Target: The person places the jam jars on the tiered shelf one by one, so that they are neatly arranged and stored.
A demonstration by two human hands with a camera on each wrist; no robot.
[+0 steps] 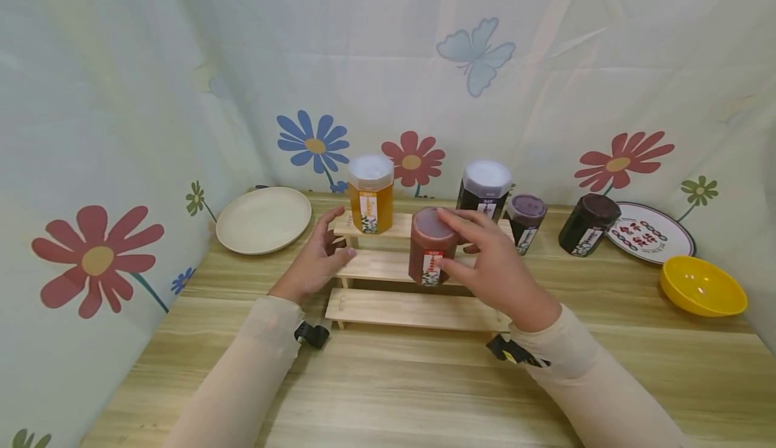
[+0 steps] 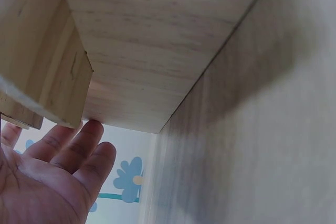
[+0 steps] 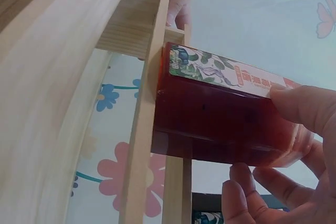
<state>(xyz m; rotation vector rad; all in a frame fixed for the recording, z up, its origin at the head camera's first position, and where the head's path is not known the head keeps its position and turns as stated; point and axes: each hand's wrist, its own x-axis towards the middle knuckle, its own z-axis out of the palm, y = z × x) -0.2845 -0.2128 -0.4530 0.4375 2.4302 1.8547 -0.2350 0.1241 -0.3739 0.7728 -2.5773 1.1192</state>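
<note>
My right hand (image 1: 500,269) grips a jar of dark red contents (image 1: 418,252) by its lid end, thumb at the label side. In the right wrist view, the red jar's (image 3: 220,121) base sits right at the edge of a wooden tier. The three-tier wooden rack (image 1: 418,310) stands in the middle of the table. My left hand (image 1: 312,259) is at the rack's left end, fingers loosely extended beside the upper tiers; the left wrist view shows its fingertips (image 2: 93,129) close by the wood. An amber jar (image 1: 378,215) and a dark purple jar (image 1: 469,199) stand on the top tier.
A cream plate (image 1: 263,222) lies at the back left of the table (image 1: 388,394). Right of the rack are a smaller dark purple jar (image 1: 526,213) and a nearly black jar (image 1: 587,226). A patterned plate (image 1: 661,236) and a yellow bowl (image 1: 703,286) lie farther right. A floral curtain (image 1: 376,64) hangs behind.
</note>
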